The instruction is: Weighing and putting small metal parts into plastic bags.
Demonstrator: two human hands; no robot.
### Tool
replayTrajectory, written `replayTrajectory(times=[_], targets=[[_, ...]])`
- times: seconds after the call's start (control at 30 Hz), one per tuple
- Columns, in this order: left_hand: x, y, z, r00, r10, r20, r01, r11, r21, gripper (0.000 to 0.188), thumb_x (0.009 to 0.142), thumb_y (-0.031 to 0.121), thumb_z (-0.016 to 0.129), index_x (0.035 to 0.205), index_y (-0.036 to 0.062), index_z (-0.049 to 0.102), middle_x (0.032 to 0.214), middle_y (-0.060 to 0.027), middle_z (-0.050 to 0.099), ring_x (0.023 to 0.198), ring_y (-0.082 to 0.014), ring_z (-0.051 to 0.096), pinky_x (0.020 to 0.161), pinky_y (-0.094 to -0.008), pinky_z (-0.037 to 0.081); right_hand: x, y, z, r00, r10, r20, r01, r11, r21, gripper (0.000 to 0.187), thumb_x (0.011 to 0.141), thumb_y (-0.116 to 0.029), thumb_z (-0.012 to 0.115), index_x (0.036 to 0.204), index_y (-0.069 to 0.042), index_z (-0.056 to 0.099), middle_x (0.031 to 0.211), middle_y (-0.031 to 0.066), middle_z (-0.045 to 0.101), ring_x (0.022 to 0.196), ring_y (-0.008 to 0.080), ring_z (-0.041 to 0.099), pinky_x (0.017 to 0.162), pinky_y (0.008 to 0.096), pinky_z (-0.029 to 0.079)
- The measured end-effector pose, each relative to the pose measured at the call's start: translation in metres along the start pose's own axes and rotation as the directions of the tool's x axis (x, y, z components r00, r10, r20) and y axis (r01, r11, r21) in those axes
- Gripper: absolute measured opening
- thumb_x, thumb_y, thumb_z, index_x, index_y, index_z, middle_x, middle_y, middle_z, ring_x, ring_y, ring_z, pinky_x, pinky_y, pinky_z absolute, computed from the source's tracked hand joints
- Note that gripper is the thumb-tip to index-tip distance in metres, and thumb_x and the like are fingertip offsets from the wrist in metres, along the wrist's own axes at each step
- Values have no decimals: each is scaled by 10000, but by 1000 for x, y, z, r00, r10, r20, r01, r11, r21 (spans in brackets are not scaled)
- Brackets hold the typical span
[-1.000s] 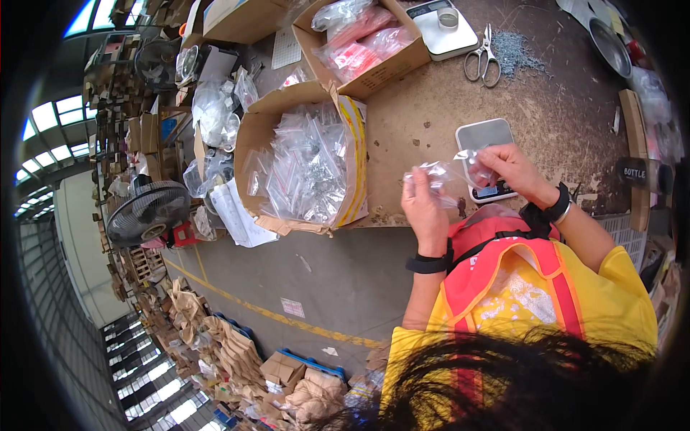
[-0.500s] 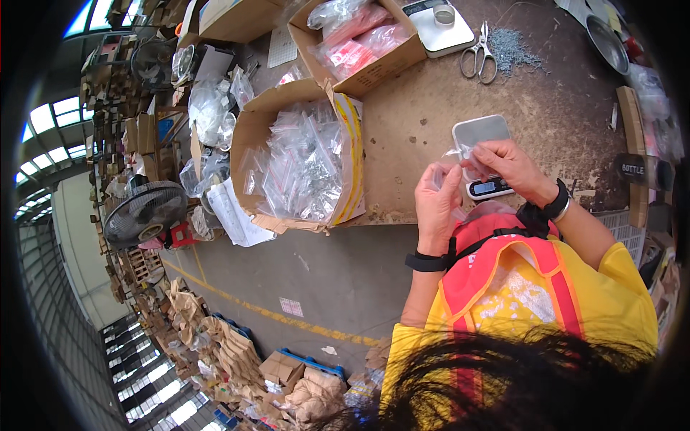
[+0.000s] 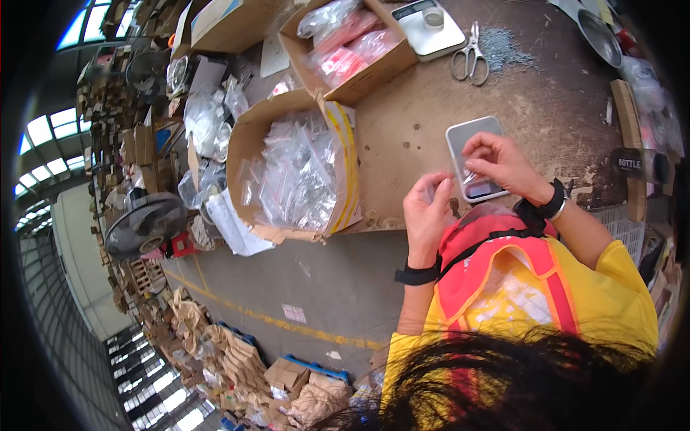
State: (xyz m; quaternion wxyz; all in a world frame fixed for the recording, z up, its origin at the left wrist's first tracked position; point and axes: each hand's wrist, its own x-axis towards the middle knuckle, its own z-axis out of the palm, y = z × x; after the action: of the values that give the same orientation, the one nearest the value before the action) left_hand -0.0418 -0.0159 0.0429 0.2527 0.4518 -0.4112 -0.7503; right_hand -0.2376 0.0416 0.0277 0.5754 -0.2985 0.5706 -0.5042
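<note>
My left hand is at the table's near edge, fingers pinched on a small clear plastic bag, which is mostly hidden by the fingers. Over a small digital scale is my right hand, its thumb and fingers bent together. A faint clear glint shows by those fingertips, too small to name. The right hand hides part of the scale's grey plate and display. To the left, an open cardboard box holds many clear zip bags with small metallic-looking contents.
Scissors lie beside a pile of small grey metal pieces. Behind are a larger white scale with a roll-shaped piece on it and a box of red and clear bags. A metal bowl stands far right; a fan stands left.
My hands have moved apart: the right has lifted its fingertips off the clear plastic and sits over the small scale, the left has drawn slightly left and down.
</note>
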Motion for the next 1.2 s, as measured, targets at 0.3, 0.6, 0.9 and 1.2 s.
replayTrajectory(times=[0.3, 0.6, 0.9, 1.2], targets=[[0, -3, 3, 910, 415, 25, -363, 763, 535, 103, 894, 63, 760, 888, -2, 680, 868, -46, 608, 780, -127, 586, 676, -273, 473, -1, -10, 18, 904, -420, 81, 413, 811, -414, 194, 859, -152, 786, 921, -4, 678, 816, 71, 633, 806, 185, 654, 732, 316, 519], [8, 10, -4, 814, 495, -305, -340, 830, 442, 79, 880, -16, 705, 959, -12, 708, 991, -60, 604, 918, -165, 606, 816, -280, 492, -3, -4, -16, 881, -419, 219, 439, 552, -709, 268, 758, -120, 813, 924, -17, 630, 902, 119, 616, 989, 315, 594, 864, 406, 476], [5, -5, -32, 815, 451, -363, -298, 864, 405, 15, 945, 0, 659, 953, -12, 654, 901, 0, 608, 859, -94, 572, 804, -250, 473, 3, 59, -35, 898, -418, 138, 294, 336, -895, 758, 678, -127, 852, 1348, -52, 505, 1269, 173, 546, 1186, 377, 524, 1008, 453, 462], [2, -12, -38, 876, 324, -356, -209, 922, 326, 59, 1013, 63, 617, 1028, 8, 601, 864, -16, 632, 629, -68, 600, 543, -217, 477, 12, 67, -33, 894, -419, 158, 330, 379, -865, 676, 732, -112, 801, 1337, -29, 509, 1259, 182, 563, 1208, 386, 524, 1032, 450, 460]])
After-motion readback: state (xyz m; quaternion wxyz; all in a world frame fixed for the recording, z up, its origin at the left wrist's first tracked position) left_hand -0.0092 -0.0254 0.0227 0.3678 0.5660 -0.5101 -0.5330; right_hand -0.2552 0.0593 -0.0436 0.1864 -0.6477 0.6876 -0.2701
